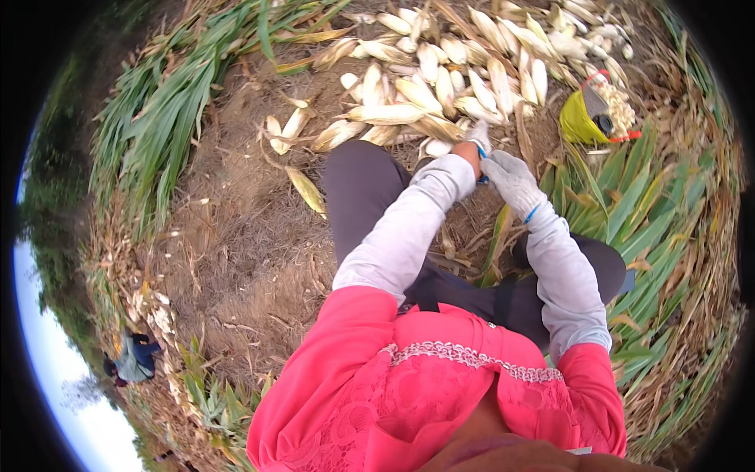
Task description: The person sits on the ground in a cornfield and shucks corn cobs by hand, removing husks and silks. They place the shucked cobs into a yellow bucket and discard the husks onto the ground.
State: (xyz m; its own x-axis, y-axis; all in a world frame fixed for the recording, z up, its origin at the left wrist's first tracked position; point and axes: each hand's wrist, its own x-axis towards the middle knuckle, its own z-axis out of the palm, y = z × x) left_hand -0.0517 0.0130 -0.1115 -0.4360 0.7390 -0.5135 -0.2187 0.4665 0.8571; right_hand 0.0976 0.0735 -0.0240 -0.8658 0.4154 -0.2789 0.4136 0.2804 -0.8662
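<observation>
Both of my hands wear pale knitted gloves with blue cuffs and meet in front of my knees. My left hand (481, 137) is beside the near edge of a heap of husk-covered maize ears (436, 88); its fingers are partly hidden. Some bare wrist shows below its glove. The fingers of my right hand (512, 177) are closed at the blue cuff (483, 154) of the left glove. A single ear in its husk (306, 190) lies on the soil left of my knee, and a few more (295, 125) lie farther up.
A yellow-green bag with red edging (575, 120), holding pale pieces, stands right of the heap. Cut green maize stalks (159, 124) lie at upper left, with more leaves (643, 218) at right. Dry soil with husk litter (236, 259) spreads at left. Another person (137, 359) is far off at lower left.
</observation>
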